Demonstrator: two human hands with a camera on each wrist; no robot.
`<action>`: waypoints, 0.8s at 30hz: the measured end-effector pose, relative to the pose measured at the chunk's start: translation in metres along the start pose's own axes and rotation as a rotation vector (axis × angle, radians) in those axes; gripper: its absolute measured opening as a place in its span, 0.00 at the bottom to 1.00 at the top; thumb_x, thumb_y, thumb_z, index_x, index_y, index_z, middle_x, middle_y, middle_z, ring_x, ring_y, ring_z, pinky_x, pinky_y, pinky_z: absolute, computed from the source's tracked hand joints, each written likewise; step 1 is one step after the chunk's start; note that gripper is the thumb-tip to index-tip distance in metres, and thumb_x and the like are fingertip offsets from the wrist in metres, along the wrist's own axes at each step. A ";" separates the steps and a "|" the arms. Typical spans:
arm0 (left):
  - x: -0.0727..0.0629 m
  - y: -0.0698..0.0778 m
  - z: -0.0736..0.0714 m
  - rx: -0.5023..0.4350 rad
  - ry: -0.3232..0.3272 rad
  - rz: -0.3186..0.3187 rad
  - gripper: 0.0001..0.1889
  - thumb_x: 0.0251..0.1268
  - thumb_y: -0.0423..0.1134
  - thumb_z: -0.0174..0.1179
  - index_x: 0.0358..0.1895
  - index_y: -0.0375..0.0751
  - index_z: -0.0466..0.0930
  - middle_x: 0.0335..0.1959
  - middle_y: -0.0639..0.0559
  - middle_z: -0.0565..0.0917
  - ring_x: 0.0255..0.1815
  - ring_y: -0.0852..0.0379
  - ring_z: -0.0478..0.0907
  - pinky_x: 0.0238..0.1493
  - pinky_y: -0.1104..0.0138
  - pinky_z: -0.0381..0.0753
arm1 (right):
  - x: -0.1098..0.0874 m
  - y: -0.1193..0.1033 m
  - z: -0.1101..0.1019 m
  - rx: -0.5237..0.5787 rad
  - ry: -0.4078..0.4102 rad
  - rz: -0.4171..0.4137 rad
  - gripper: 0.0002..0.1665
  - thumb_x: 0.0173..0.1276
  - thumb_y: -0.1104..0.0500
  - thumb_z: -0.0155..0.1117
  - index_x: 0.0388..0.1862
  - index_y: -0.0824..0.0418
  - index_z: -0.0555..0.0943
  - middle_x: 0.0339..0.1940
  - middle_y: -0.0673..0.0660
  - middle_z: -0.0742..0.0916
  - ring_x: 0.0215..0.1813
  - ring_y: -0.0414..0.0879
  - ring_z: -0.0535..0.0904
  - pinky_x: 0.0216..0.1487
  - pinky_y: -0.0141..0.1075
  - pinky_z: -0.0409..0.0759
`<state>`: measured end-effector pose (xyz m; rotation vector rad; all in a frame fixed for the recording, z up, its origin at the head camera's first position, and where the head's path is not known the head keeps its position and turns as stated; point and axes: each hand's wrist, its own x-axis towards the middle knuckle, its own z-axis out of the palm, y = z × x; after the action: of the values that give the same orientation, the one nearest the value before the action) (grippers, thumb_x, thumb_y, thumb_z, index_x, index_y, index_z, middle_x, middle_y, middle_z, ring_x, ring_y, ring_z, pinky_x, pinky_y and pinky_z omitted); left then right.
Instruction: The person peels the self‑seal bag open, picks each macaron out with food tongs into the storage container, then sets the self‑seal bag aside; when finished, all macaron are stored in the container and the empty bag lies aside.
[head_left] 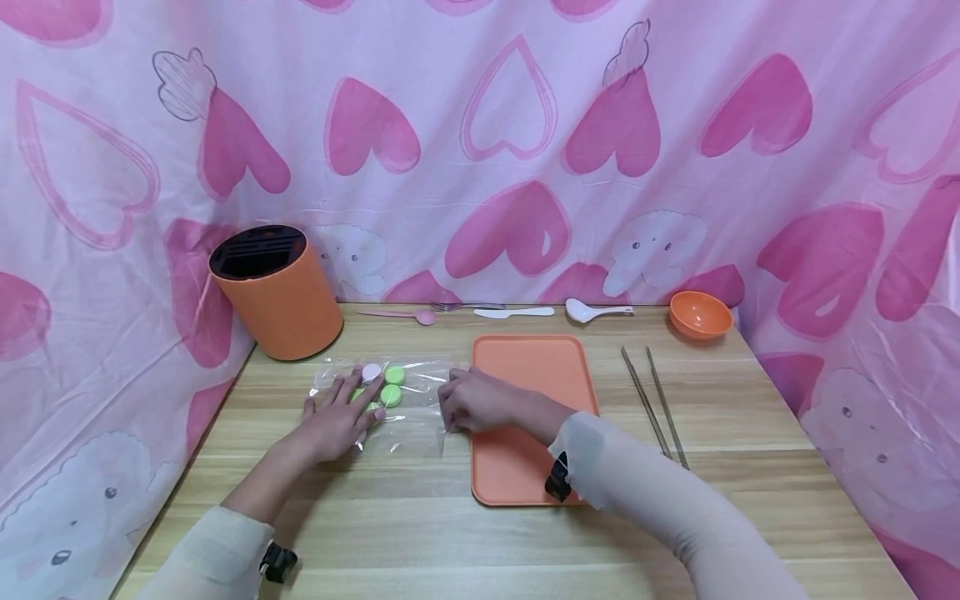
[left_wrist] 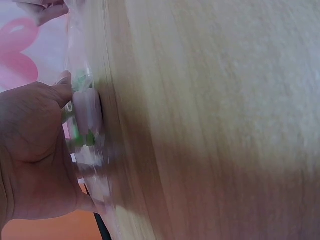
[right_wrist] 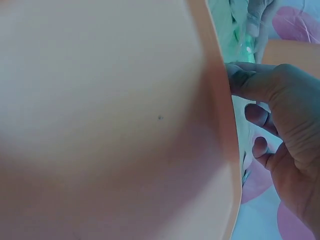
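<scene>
A clear plastic bag (head_left: 420, 392) lies flat on the table with several round macarons inside, among them a green macaron (head_left: 391, 396) and a lilac macaron (head_left: 372, 372). Over its left part, my left hand (head_left: 333, 422) rests with fingers spread across the macarons, partly covering them. The lilac macaron (left_wrist: 88, 110) shows beside that hand in the left wrist view. My right hand (head_left: 474, 400) has its fingers curled and pinches the bag's right edge, beside the orange tray (head_left: 536, 367). In the right wrist view, thumb and forefinger of the right hand (right_wrist: 285, 110) meet close to the tray's rim.
An orange knife block (head_left: 288, 304) stands at the back left. Along the back lie a pink spoon (head_left: 424, 317), a fork (head_left: 465, 306), a white knife (head_left: 513, 313) and a white soup spoon (head_left: 581, 311). An orange bowl (head_left: 701, 317) sits back right, with chopsticks (head_left: 647, 402) right of the tray.
</scene>
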<state>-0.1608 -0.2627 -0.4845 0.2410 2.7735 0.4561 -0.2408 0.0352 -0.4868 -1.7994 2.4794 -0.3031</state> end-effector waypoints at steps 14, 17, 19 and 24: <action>0.003 -0.002 0.002 0.002 -0.007 -0.003 0.38 0.91 0.63 0.42 0.93 0.57 0.44 0.94 0.34 0.37 0.92 0.20 0.35 0.77 0.12 0.34 | -0.012 -0.008 -0.004 -0.069 0.028 -0.072 0.04 0.72 0.52 0.80 0.40 0.40 0.97 0.39 0.40 0.88 0.43 0.42 0.75 0.40 0.31 0.68; 0.003 -0.001 0.001 0.000 -0.010 -0.005 0.38 0.91 0.63 0.42 0.93 0.57 0.44 0.94 0.34 0.37 0.92 0.20 0.35 0.77 0.12 0.33 | -0.018 -0.008 -0.004 -0.092 0.039 -0.072 0.05 0.71 0.53 0.80 0.40 0.39 0.97 0.40 0.41 0.88 0.43 0.44 0.75 0.40 0.32 0.69; 0.003 -0.001 0.001 0.002 -0.011 -0.008 0.38 0.91 0.63 0.42 0.93 0.57 0.44 0.94 0.34 0.37 0.92 0.20 0.35 0.77 0.12 0.34 | -0.022 -0.008 -0.004 -0.081 0.020 -0.047 0.06 0.72 0.53 0.78 0.42 0.39 0.96 0.42 0.41 0.88 0.44 0.43 0.74 0.41 0.33 0.68; 0.000 -0.001 -0.001 0.011 0.005 0.000 0.38 0.90 0.63 0.43 0.93 0.58 0.45 0.94 0.34 0.40 0.91 0.19 0.38 0.76 0.11 0.36 | -0.028 -0.011 -0.003 -0.042 -0.019 0.036 0.12 0.72 0.54 0.66 0.41 0.43 0.95 0.49 0.42 0.88 0.52 0.43 0.74 0.47 0.36 0.68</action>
<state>-0.1610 -0.2640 -0.4840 0.2429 2.7820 0.4418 -0.2218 0.0591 -0.4838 -1.7617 2.5213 -0.2326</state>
